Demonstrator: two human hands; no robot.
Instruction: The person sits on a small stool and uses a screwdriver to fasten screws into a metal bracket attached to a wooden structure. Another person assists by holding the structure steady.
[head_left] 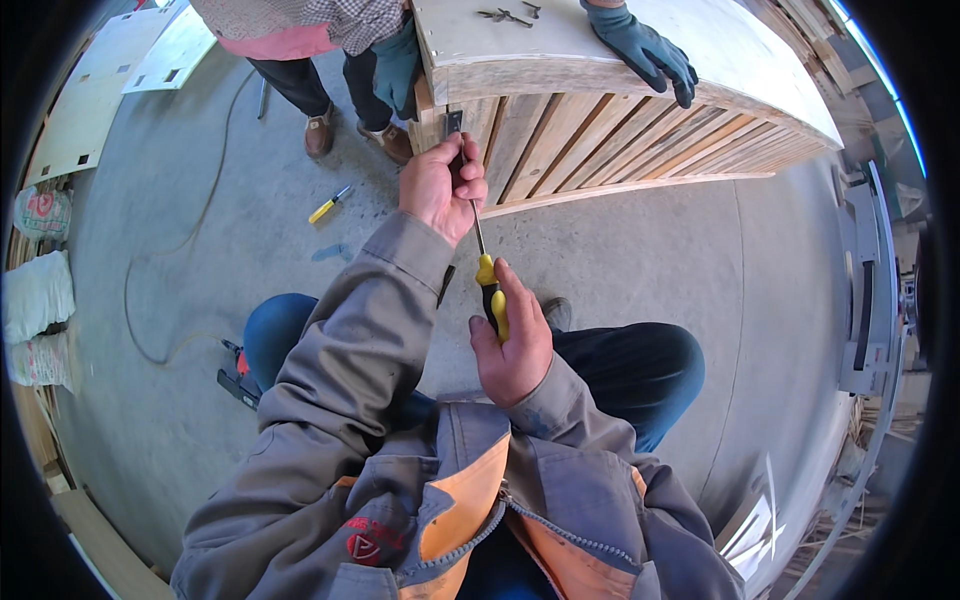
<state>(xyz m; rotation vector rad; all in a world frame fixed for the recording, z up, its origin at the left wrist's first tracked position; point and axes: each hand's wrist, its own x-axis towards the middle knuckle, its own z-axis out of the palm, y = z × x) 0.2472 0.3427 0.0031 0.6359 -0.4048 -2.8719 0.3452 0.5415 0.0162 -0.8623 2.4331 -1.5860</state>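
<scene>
A slatted wooden crate (560,145) stands in front of me, with a pale panel (640,40) on top. At its near left corner sits a dark metal fitting (454,122), its exact kind unclear. My left hand (440,192) is closed around the fitting's lower part and the upper shaft of a screwdriver (488,283). The tip is hidden by the fingers. Lower down, my right hand (517,340) holds the yellow and black handle between thumb and fingers. Another person's gloved hand (645,52) rests on the panel; their other glove (397,68) is beside the corner.
Small metal pieces (505,17) lie on the panel. A second yellow-handled tool (328,205) lies on the floor, left of my hands. A red and black tool (238,375) with a cable (128,290) lies by my left knee. White sacks (40,297) line the left side.
</scene>
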